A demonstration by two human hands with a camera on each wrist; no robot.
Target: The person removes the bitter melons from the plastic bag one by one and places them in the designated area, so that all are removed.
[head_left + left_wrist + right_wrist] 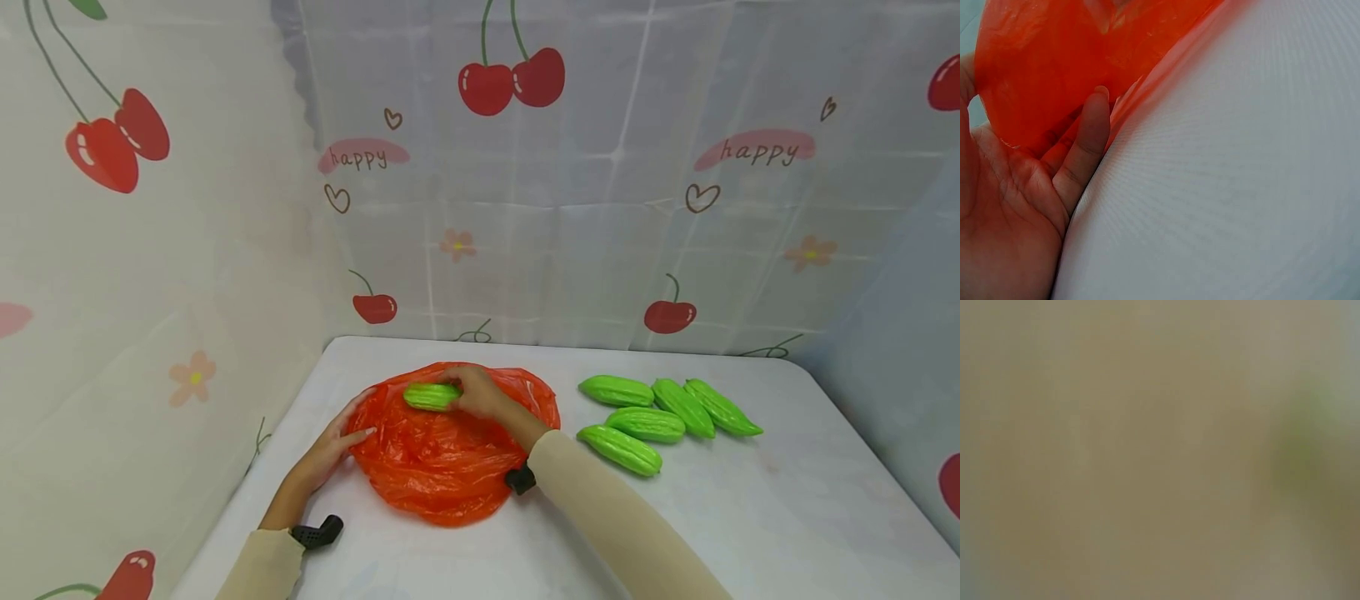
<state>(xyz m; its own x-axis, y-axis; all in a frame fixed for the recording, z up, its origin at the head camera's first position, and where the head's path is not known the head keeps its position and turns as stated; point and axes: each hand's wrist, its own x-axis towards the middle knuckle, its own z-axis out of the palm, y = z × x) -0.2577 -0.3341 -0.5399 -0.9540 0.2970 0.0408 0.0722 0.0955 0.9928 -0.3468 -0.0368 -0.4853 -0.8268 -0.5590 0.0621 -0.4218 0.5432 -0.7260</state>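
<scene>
A red plastic bag (pixel 442 467) lies spread on the white table. My right hand (pixel 480 393) reaches over it from the right and grips one end of a bright green bitter melon (pixel 427 397), above the far left part of the bag. At the bag's left edge, my left hand (pixel 337 437) holds the thin plastic between thumb and fingers. The left wrist view shows the red film (pixel 1054 69) lying across the fingers of that hand (pixel 1016 206). The right wrist view is too blurred to make out anything but a greenish patch.
To the right of the bag lies a loose group of several more bitter melons (pixel 645 424). The white table (pixel 795 500) has a cherry-printed curtain (pixel 570 208) behind it and at both sides. Each wrist carries a small black device (pixel 318 533).
</scene>
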